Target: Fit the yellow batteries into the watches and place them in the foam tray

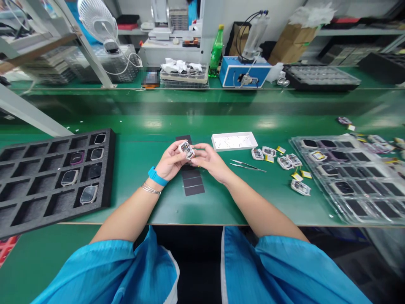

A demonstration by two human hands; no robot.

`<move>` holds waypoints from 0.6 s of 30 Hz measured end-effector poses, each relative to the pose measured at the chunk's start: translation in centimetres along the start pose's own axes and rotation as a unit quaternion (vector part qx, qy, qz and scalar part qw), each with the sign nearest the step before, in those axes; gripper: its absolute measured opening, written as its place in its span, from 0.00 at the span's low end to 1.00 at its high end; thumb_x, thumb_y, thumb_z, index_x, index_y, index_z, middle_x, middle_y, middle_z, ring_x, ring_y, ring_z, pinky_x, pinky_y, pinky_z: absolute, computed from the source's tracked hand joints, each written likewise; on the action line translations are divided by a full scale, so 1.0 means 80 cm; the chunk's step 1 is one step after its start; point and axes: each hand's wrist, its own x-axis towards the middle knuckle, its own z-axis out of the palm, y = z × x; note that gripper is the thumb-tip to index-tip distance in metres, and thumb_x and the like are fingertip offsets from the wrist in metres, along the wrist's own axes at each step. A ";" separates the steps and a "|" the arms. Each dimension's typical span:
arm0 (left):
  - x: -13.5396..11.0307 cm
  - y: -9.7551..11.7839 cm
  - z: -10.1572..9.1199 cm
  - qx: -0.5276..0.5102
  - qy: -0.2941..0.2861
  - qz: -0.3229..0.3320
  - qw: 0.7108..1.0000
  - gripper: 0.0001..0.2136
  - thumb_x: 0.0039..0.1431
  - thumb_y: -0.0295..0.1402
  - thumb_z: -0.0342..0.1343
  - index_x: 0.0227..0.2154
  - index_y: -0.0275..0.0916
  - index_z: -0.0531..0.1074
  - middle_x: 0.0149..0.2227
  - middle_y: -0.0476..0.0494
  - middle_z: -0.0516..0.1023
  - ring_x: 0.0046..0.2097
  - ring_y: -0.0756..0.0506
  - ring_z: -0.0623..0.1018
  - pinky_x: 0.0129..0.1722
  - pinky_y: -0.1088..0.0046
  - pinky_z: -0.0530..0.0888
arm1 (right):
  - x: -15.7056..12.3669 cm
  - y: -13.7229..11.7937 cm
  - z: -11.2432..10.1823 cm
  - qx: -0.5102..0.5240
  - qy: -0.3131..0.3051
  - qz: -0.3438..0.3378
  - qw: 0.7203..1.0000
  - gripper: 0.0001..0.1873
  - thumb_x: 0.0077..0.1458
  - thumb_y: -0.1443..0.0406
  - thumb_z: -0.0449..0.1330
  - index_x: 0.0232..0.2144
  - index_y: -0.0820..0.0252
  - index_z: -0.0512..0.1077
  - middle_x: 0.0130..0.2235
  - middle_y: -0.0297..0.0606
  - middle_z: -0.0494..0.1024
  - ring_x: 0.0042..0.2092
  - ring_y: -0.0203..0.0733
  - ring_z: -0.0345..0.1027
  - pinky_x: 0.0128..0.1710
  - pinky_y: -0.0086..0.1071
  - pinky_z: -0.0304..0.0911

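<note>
A small open smartwatch body (186,149) is held above the green bench, over a dark strip of pads (193,180). My left hand (171,162) grips it from the left with fingers curled round it. My right hand (209,160) pinches its right edge with the fingertips. A blue band and thin bracelets sit on my left wrist.
A black foam tray (47,202) with several watch bodies lies at left. A white shallow tray (234,140), tweezers (248,165) and several loose watch bodies (286,162) lie at right, beside a clear plastic tray (348,181). A blue machine (245,72) and green bottle (216,51) stand behind.
</note>
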 end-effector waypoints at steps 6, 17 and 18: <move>0.002 0.012 -0.006 -0.021 -0.010 0.012 1.000 0.27 0.37 0.31 0.75 0.43 0.41 0.74 0.41 0.46 0.82 0.44 0.45 0.82 0.47 0.68 0.78 | 0.005 -0.005 -0.011 0.130 -0.032 0.135 0.982 0.23 0.37 0.59 0.76 0.34 0.58 0.72 0.27 0.27 0.77 0.28 0.32 0.73 0.32 0.29 0.74; -0.002 0.007 -0.006 -0.014 -0.074 -0.076 0.994 0.25 0.39 0.31 0.75 0.43 0.39 0.74 0.38 0.45 0.82 0.39 0.45 0.83 0.42 0.68 0.81 | -0.006 -0.030 -0.013 0.075 0.058 -0.019 0.995 0.23 0.41 0.55 0.75 0.38 0.54 0.74 0.33 0.29 0.77 0.32 0.34 0.73 0.36 0.33 0.74; -0.002 0.007 -0.006 -0.010 -0.088 -0.094 0.992 0.25 0.41 0.30 0.74 0.44 0.40 0.74 0.39 0.45 0.82 0.40 0.44 0.83 0.42 0.68 0.81 | -0.008 -0.032 -0.013 0.055 0.063 -0.040 0.996 0.22 0.41 0.55 0.74 0.38 0.54 0.75 0.34 0.30 0.78 0.34 0.35 0.73 0.37 0.34 0.74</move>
